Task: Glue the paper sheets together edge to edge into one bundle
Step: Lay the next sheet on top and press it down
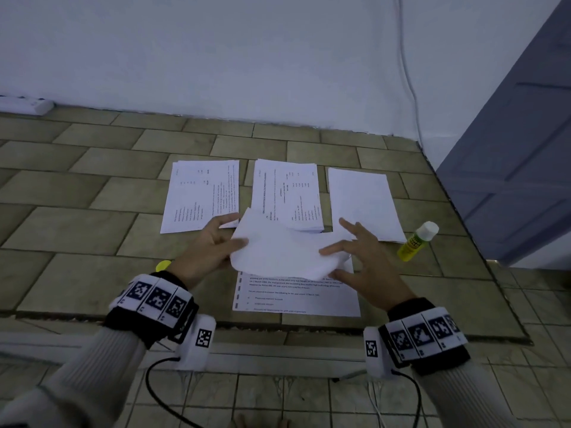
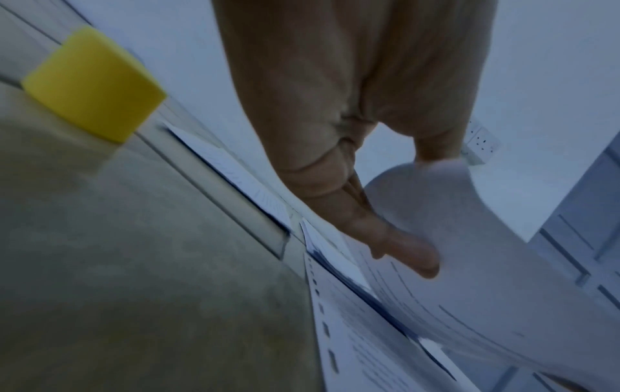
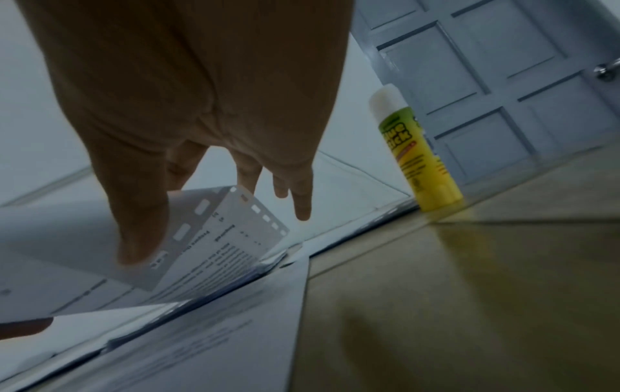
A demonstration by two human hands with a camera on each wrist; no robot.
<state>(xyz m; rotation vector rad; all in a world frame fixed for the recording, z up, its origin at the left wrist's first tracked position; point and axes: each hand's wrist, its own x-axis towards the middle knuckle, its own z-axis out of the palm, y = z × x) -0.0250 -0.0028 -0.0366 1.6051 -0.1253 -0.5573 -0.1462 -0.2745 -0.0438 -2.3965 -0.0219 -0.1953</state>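
A loose white sheet (image 1: pixel 284 251) hangs curved above the tiled floor between both hands. My left hand (image 1: pixel 236 245) pinches its left edge, thumb on top and fingers (image 2: pixel 402 252) beneath. My right hand (image 1: pixel 329 262) pinches the right, punched edge (image 3: pixel 235 212) between thumb (image 3: pixel 140 238) and forefinger, the other fingers spread straight. Under it lies a printed sheet (image 1: pixel 296 299) with punch holes down its left side. A yellow glue stick (image 1: pixel 417 240) stands uncapped at the right, also in the right wrist view (image 3: pixel 419 153). Its yellow cap (image 1: pixel 163 265) sits by my left wrist (image 2: pixel 94 87).
Three paper stacks lie in a row behind the hands: a printed one at the left (image 1: pixel 202 196), a printed one in the middle (image 1: pixel 287 193), a blank one at the right (image 1: pixel 364 205). A white wall stands behind, a grey door (image 1: pixel 509 149) at the right.
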